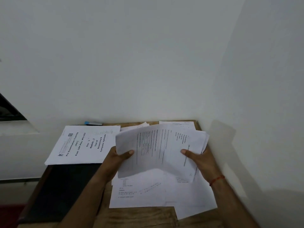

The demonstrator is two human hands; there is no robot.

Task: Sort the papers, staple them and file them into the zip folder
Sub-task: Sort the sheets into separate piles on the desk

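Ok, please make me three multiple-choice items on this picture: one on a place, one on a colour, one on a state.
1. Where does the title-page stack lie?
A. At the left, partly over the dark folder
B. Inside a drawer
C. On the floor
2. What colour is the thread on the right wrist?
A. Green
B. Red
C. White
3. How are the printed sheets in the middle held?
A. Untouched, flat
B. By one hand
C. By both hands
Answers: 1 A, the folder shows under its near edge. 2 B, it shows red. 3 C, the left hand and the right hand each grip a side.
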